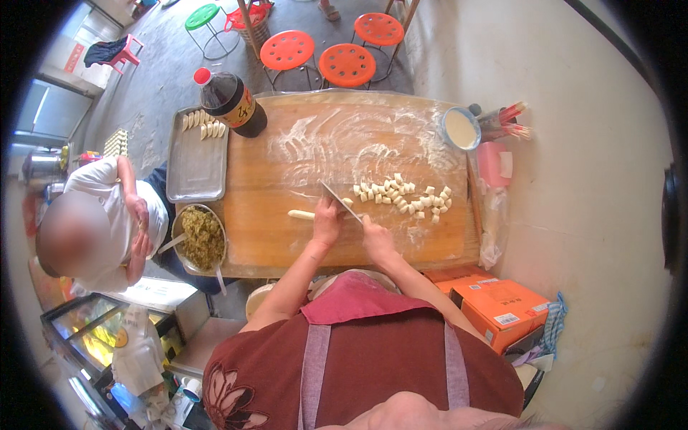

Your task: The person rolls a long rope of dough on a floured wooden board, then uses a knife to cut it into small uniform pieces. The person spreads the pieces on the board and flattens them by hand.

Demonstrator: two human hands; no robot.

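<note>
On a floured wooden table [263, 177] lies a thin dough rope [301, 215], with my left hand [327, 221] gripping it near its right end. My right hand [378, 241] holds a knife [339, 200] by the handle, its blade slanting up and left just past my left fingers. One small dough piece [348, 202] sits right beside the blade. Farther right, several cut dough pieces [398, 193] are scattered in a loose cluster. My left fingertips are partly hidden behind the hand.
At the left stand a metal tray [196, 166] with several dumplings, a bowl of filling [203, 236] and a dark sauce bottle [234, 105]. A seated person [129, 215] works there. A flour bowl [460, 129] and a pink tissue box [492, 164] line the right. Beyond are red stools [346, 64].
</note>
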